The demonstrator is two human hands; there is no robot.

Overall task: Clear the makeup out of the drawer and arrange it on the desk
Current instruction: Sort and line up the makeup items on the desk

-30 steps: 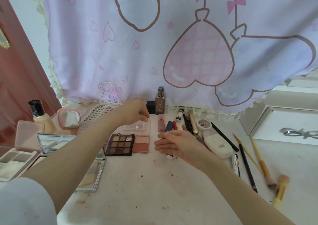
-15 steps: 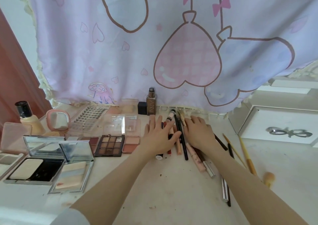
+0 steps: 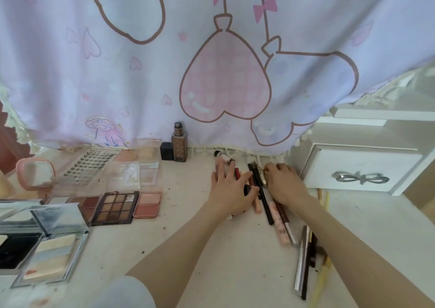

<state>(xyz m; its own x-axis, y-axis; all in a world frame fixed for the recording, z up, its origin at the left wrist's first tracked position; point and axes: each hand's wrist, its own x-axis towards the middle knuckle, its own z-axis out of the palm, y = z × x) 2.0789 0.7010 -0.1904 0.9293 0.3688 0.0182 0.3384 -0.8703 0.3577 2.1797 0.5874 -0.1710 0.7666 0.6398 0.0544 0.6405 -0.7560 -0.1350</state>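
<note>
Since the palettes [image 3: 115, 207] are already lined up at lower left, most looks done; only the pens and tubes [image 3: 263, 197] at center are being straightened, left hand [image 3: 231, 190] and right hand [image 3: 286, 185] pressed flat, fingers spread, gripping nothing. The drawer [image 3: 357, 166] at right looks closed.
</note>
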